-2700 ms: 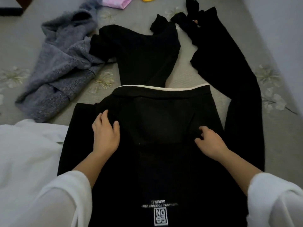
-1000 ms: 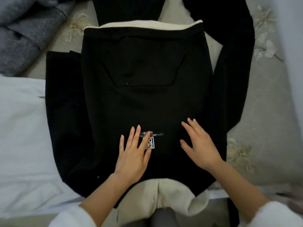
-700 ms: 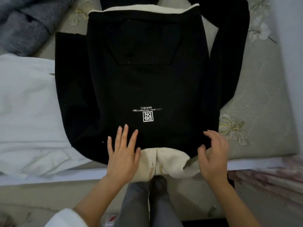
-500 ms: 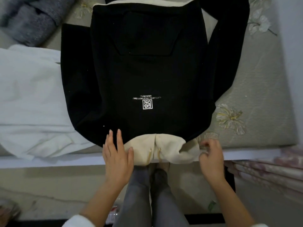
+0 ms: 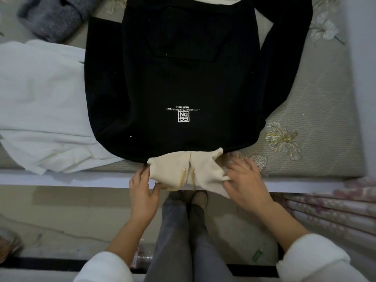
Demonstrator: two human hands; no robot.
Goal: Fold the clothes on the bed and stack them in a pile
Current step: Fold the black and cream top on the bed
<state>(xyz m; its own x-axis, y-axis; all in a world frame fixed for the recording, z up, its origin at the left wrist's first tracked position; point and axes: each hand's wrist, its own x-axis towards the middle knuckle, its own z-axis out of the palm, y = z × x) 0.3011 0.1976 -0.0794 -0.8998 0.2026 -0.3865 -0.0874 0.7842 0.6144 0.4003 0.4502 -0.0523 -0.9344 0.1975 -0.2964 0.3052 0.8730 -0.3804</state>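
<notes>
Head view: black hoodie lay lengthwise on the bed, its cream hood pointing at the person; left hand and right hand each pinched a hood corner.

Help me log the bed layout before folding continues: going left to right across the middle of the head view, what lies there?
Along that line: white garment → black hoodie → flower-printed bedsheet → pale wall.

The black hoodie runs off the frame at 12 o'clock, the grey garment at 11, the white garment at 9. The hoodie's small print is too fine to read. My right hand blurs at the fingers.
</notes>
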